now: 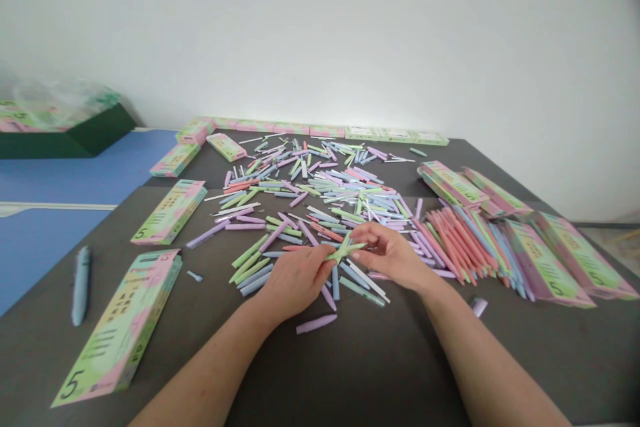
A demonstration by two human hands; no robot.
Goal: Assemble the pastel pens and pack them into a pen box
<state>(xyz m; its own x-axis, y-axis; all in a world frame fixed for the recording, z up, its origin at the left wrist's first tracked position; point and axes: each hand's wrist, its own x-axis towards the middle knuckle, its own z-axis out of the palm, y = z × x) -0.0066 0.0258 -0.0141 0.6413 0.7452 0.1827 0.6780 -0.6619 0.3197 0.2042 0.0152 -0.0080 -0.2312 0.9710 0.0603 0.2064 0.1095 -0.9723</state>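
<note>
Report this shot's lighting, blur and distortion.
Head view: soft light, no hard shadows on the dark table; pale wall brightest low, behind the row of pen boxes; top right corner darkened; small print smeared on the nearest left pen box, its "5" legible; likely wide-lens stretching near the edges.

Looks matt on the counter (350, 373); looks like smooth plastic on pens (317, 324), smooth card on boxes (291, 128) along far edge.
</note>
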